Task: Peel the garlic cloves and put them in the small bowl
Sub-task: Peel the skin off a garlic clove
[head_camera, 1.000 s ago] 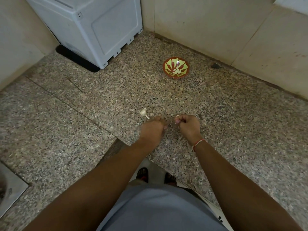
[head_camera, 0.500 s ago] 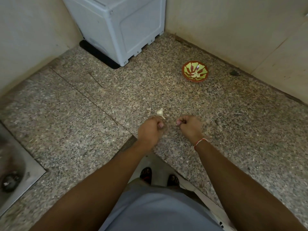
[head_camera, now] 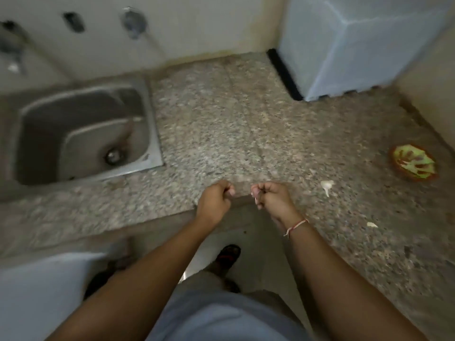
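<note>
While curled, right hand on peel

Steel sink set in speckled counter; pale box (blurred, perhaps appliance) at back.

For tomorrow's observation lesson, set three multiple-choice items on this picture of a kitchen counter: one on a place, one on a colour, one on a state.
1. Where is the steel sink?
A. left of the hands
B. right of the hands
C. behind the white appliance

2. What colour is the inside of the small round bowl?
A. blue
B. green
C. black

3. How are the left hand and right hand?
A. flat on the speckled stone counter
B. curled, apart
C. clasped together

Answers: A, the sink lies at far left; B, green shows within its red rim; B, both fists are curled with a gap between.
</note>
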